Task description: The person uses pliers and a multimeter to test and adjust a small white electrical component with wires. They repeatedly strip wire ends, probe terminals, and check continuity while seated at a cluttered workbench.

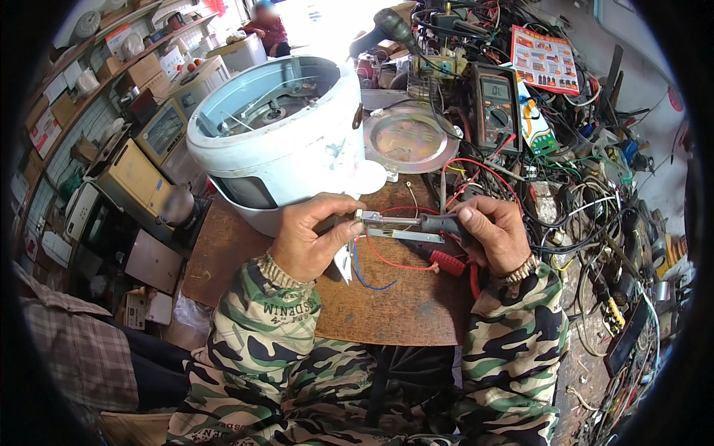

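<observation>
My left hand (316,234) pinches a small metal bracket piece between thumb and fingers, with a pale flat piece hanging below. In my right hand (494,230) is a dark-handled screwdriver (439,222), its metal shaft pointing left and its tip meeting the piece at my left fingertips. Just below the shaft runs a flat metal strip (405,235). A blue wire (366,276) and a red wire (394,262) trail beneath my hands. Under my right hand lies a tool with a red handle (448,262). Beyond my left hand stands a white round appliance housing (297,160), its top uncovered.
A round metal plate (405,141) lies behind the hands on the wooden table (372,320). At the right are a multimeter (497,115), a printed sheet (544,61) and tangled cables (595,204). Shelves with boxes (145,72) line the left. Another person (268,30) is far back.
</observation>
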{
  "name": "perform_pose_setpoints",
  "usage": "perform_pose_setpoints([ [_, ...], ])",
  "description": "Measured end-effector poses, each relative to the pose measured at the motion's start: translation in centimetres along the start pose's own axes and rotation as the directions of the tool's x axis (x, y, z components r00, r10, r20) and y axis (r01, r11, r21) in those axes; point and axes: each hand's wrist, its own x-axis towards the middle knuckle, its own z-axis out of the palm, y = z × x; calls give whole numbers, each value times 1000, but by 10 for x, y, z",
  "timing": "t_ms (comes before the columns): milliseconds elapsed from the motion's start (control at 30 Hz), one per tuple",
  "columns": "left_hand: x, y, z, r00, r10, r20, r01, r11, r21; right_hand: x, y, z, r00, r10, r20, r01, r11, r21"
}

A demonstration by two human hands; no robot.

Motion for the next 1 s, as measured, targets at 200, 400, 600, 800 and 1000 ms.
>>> perform_pose_setpoints([
  [200, -2, -4, -3, 1000, 7, -11, -7, 1000, 14, 1, -11, 19, 996, -76, -49, 83, 982, 172],
  [400, 1, -6, -2, 998, 61, 0, -61, 997, 51, 9, 0, 32, 936, -307, -172, 320, 946, 51],
  [600, 2, -3, 0, 999, 47, 5, -47, 999, 20, 3, 4, 16, 957, -274, -100, 279, 960, 40],
  [800, -2, -5, -3, 999, 35, -6, -35, 999, 32, 2, 4, -3, 999, -24, 34, 21, 996, 88],
  [1000, -1, -7, -3, 999, 32, -4, -32, 999, 32, 3, -3, 16, 997, -62, -52, 71, 980, 188],
])
